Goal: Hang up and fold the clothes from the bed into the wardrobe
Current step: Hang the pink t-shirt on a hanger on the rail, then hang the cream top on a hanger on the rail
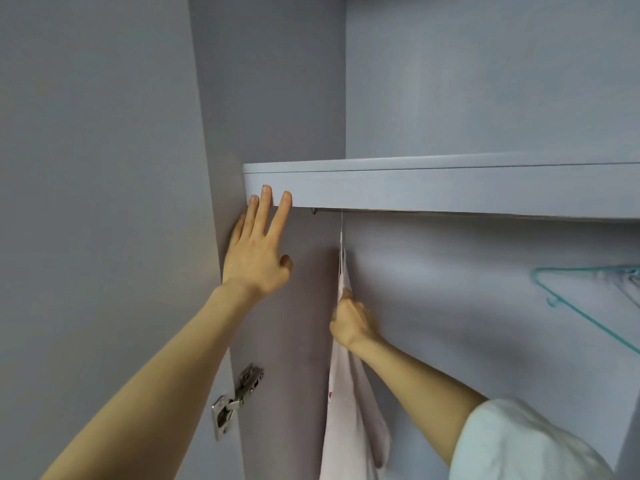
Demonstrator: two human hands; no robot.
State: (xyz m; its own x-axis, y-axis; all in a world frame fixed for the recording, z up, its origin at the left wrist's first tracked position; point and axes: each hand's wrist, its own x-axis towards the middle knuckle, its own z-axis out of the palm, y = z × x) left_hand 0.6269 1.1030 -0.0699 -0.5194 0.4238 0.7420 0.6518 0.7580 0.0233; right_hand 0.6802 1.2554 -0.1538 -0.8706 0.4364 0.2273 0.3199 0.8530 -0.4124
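So we've got the white garment [349,403] hanging straight down off the rail [381,212], long axis vertical, our right hand [351,323] pinching its upper edge just under the hook; left hand [258,251] beside it is flat, fingers spread on the shelf [450,188] edge

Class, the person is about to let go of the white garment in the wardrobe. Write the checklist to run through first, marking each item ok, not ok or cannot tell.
1. Hanger hook over the rail: cannot tell, the shelf hides the top.
2. White garment hanging straight: ok.
3. Right hand grips the garment: ok.
4. Left hand braced on the shelf edge: ok.
5. Teal hanger clear of the garment: ok.
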